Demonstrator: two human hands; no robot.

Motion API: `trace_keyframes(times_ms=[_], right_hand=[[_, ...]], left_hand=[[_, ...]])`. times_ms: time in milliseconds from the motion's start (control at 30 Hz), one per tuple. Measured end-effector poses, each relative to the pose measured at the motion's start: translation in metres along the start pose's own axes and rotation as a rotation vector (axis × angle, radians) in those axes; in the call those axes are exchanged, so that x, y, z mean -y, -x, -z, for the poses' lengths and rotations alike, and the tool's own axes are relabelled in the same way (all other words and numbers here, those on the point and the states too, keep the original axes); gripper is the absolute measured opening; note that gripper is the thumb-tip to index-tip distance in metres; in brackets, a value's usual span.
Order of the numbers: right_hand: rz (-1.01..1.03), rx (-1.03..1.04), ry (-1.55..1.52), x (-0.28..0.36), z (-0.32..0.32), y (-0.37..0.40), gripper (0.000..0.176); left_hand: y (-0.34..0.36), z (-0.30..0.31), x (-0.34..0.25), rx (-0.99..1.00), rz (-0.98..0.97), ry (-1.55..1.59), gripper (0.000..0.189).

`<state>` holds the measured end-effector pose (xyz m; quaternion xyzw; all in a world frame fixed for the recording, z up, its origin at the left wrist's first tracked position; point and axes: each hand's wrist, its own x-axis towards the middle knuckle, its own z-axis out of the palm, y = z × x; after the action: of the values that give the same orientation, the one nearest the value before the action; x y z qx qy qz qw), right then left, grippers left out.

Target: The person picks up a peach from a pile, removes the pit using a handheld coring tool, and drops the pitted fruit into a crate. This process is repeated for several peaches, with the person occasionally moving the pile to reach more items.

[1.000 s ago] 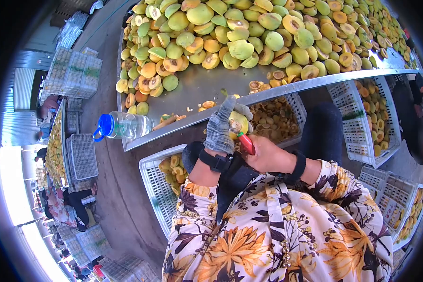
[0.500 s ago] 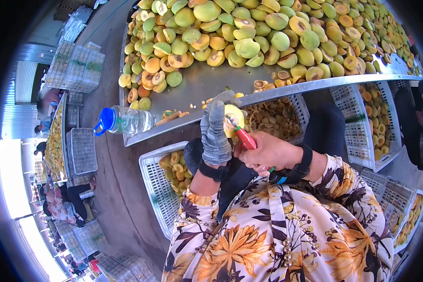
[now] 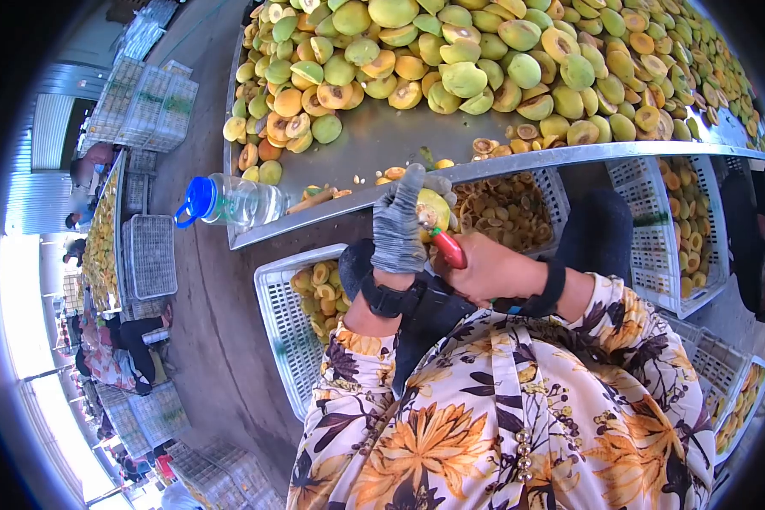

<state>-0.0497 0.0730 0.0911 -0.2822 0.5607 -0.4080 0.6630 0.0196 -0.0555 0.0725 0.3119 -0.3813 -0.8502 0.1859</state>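
My left hand [image 3: 397,223], in a grey knitted glove, holds a yellow-green fruit half [image 3: 433,210] just beyond the table's metal edge [image 3: 501,170]. My right hand [image 3: 497,270] is bare and wrapped round the red handle of a small tool [image 3: 449,248]. The tool's metal tip meets the near side of the fruit; its exact depth is hidden. Beneath the hands, a white crate [image 3: 558,195] holds cut fruit pieces. Small fruit scraps lie on the metal tabletop [image 3: 365,140] beyond my left hand.
Halved fruit [image 3: 463,79] is heaped across the table. A blue-capped bottle [image 3: 248,202] lies at its left corner. White crates of fruit stand left [image 3: 272,293] and right [image 3: 718,255] of my legs. Other people [image 3: 115,353] are at the far left beside another fruit table.
The view has shifted slightly. The fruit half has turned in my left hand, showing more of its outer skin, and the tool's tip sits lower against it.
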Motion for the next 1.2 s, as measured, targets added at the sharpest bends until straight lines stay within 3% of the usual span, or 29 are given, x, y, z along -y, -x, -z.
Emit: trace_keyframes(times_ms=[100, 167, 233, 300, 333, 400, 433, 500, 567, 600, 667, 867, 900, 933, 1000, 1067, 1133, 1167, 1200], right_hand=[[-0.141, 0.078, -0.25, 0.004, 0.001, 0.002, 0.008], [-0.113, 0.089, -0.211, 0.003, 0.004, 0.0, 0.009], [-0.083, 0.099, -0.173, 0.002, 0.007, -0.004, 0.009], [0.021, -0.014, 0.286, 0.003, 0.008, -0.007, 0.01], [0.022, -0.013, 0.29, 0.003, 0.009, -0.007, 0.01], [-0.027, 0.112, -0.007, 0.0, 0.009, -0.007, 0.012], [-0.027, 0.116, -0.005, 0.001, 0.01, -0.005, 0.012], [-0.148, 0.371, -0.453, 0.001, 0.012, -0.001, 0.014], [-0.155, 0.416, -0.511, -0.002, 0.015, -0.002, 0.015], [-0.154, 0.459, -0.566, -0.003, 0.017, -0.003, 0.016], [-0.155, 0.451, -0.538, -0.002, 0.017, -0.005, 0.016], [-0.177, 0.489, -0.63, -0.006, 0.024, -0.007, 0.017], [-0.154, 0.482, -0.679, -0.007, 0.025, -0.006, 0.017], [-0.154, 0.488, -0.669, -0.006, 0.026, -0.004, 0.017], [0.051, 0.557, -0.603, -0.004, 0.032, 0.005, 0.018], [0.028, 0.311, -0.497, 0.001, 0.04, 0.008, 0.017], [-0.027, -0.019, 0.342, 0.001, 0.04, -0.004, 0.012], [-0.023, -0.007, 0.345, -0.023, 0.046, -0.011, 0.012], [0.15, -0.247, 0.824, -0.063, 0.059, -0.02, 0.012]], left_hand=[[0.001, -0.001, 0.001, 0.01, -0.146, -0.149, 0.037], [-0.002, 0.003, 0.0, 0.009, -0.203, -0.217, 0.038], [-0.007, 0.007, -0.008, 0.135, 0.121, -0.013, 0.039], [-0.012, 0.007, -0.004, 0.126, 0.113, -0.017, 0.046], [-0.014, 0.007, -0.004, 0.119, 0.107, -0.021, 0.054], [-0.007, 0.007, -0.009, 0.126, 0.114, -0.061, 0.053], [-0.003, 0.004, -0.011, 0.102, -0.003, -0.204, 0.053], [0.002, 0.001, -0.014, 0.07, -0.118, -0.343, 0.054], [0.002, 0.0, -0.015, 0.123, -0.301, -0.503, 0.056], [0.0, 0.003, -0.012, 0.121, -0.302, -0.503, 0.056], [-0.008, 0.011, -0.005, 0.174, 0.113, -0.058, 0.058], [-0.015, 0.011, -0.001, 0.234, 0.177, 0.1, 0.06], [-0.021, 0.014, 0.001, 0.2, 0.146, 0.076, 0.061], [-0.037, 0.019, 0.007, -0.098, 0.208, 0.319, 0.06], [-0.037, 0.04, 0.002, -0.082, 0.11, 0.348, 0.058], [-0.026, 0.052, -0.01, -0.052, 0.164, 0.316, 0.058], [-0.017, 0.054, -0.021, -0.058, 0.077, 0.279, 0.058], [-0.015, 0.063, -0.023, -0.059, 0.052, 0.218, 0.058], [-0.012, 0.069, -0.027, -0.068, 0.042, 0.217, 0.058]])
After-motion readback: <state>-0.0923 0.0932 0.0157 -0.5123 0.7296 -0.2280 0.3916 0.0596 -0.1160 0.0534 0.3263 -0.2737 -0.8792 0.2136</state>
